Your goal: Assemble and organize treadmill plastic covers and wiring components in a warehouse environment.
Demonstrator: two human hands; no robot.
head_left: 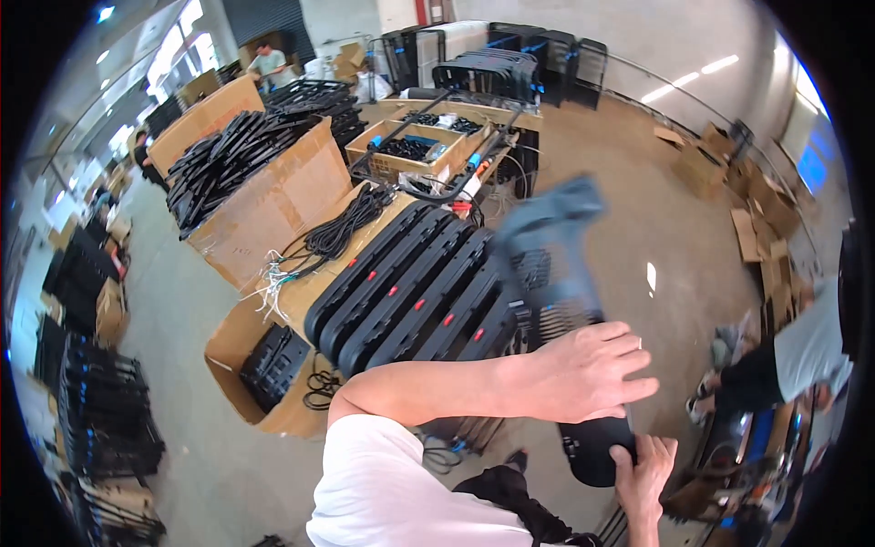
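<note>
A long black plastic housing [597, 447] with a rounded near end slants away in front of me on the right. My right hand [645, 467] grips that near end, thumb on its face. Reaching across it, my left hand [592, 369] curls over its middle; the thumb is hidden. Beyond the left hand, a grey-blue angled piece [556, 219] is smeared by motion, and I cannot tell whether it joins the housing. Left of this, several similar black housings [392, 283] with small red parts lie side by side on a cardboard-covered surface.
Coiled black cables [342, 228] lie behind the row. A large carton [273, 191] of black parts stands at the left, a smaller carton [241, 351] nearer. Small-part boxes [410, 159] are behind. Another person [807, 346] is at the right; flattened cartons [766, 228] lie by the wall.
</note>
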